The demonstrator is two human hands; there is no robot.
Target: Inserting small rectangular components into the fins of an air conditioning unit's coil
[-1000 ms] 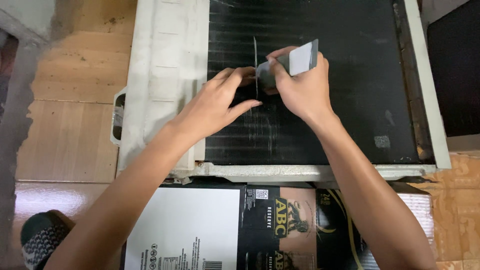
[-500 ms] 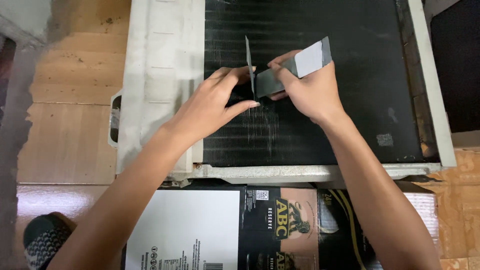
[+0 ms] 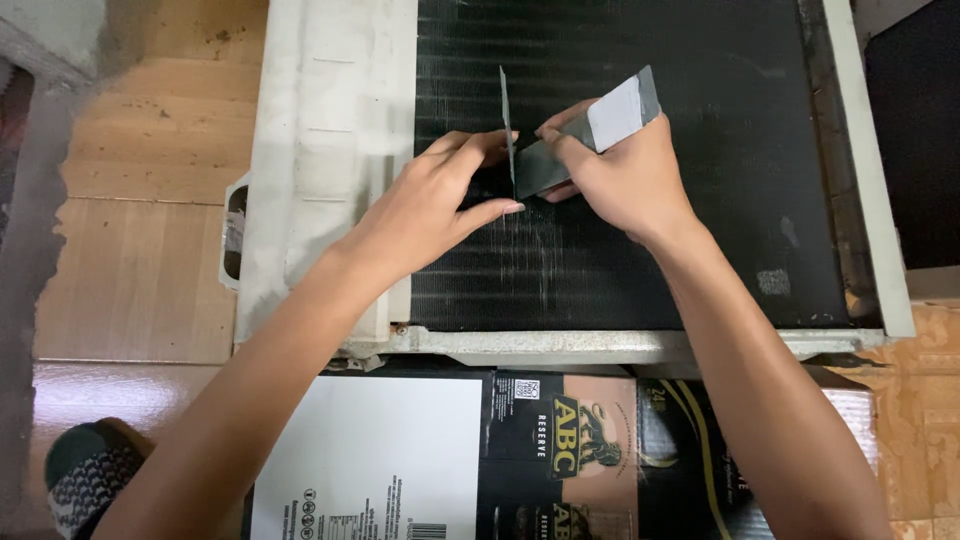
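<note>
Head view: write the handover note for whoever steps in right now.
Left hand: flat on the black finned coil, fingertips against a thin metal strip standing on edge.
Right hand: gripping a grey flat tool, its lower end at the strip's base.
The coil sits in a white casing on flattened cardboard.
Done: scuffed fins show pale below the hands.
Left: cannot tell how much coil still needs work.
</note>
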